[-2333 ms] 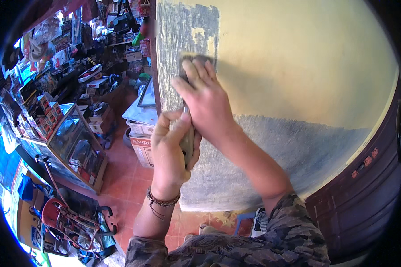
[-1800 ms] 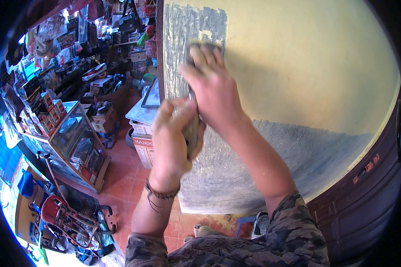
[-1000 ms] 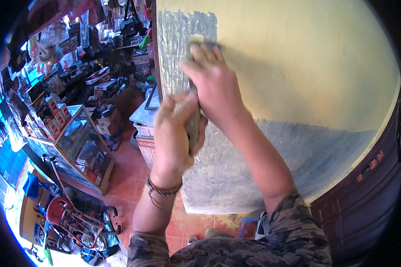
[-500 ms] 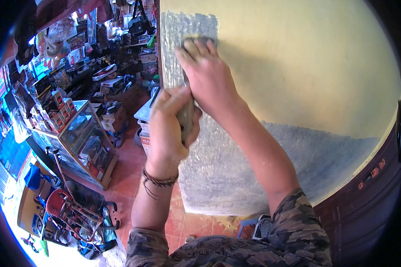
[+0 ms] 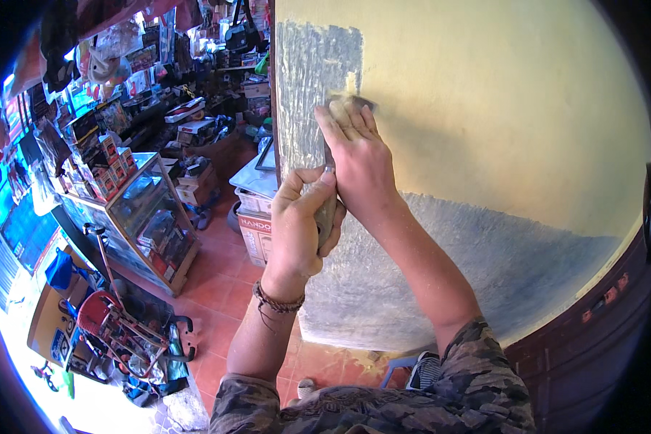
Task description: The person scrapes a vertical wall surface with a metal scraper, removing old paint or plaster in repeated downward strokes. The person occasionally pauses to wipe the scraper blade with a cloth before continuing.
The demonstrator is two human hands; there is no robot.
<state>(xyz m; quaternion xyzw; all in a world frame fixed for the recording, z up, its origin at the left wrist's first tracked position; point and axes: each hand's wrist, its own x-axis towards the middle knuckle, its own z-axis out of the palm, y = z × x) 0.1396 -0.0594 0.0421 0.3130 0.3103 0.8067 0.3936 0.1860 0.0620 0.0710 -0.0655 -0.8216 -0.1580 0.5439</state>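
My left hand (image 5: 296, 224) is closed round the handle of a scraper (image 5: 328, 217), with the thumb along its upper side. Farther up the same tool, my right hand (image 5: 364, 159) holds its blade end, fingers together and pressing down; its thumb is hidden. The dark blade edge (image 5: 367, 103) rests against the wall (image 5: 484, 101), at the border between yellow paint and a rough grey stripped patch (image 5: 304, 87). Flakes of yellow paint gather along the blade. Most of the blade lies under my right fingers.
A wider grey stripped area (image 5: 441, 267) covers the lower wall. To the left stand a glass display case (image 5: 152, 224), boxes (image 5: 255, 235) and a folded stroller-like frame (image 5: 123, 325) on red tile floor (image 5: 220, 289). A dark door (image 5: 586, 347) is at the right.
Both hands and the scraper have moved down and a little right across the wall. More flaked paint shows at the blade. The view has shifted slightly.
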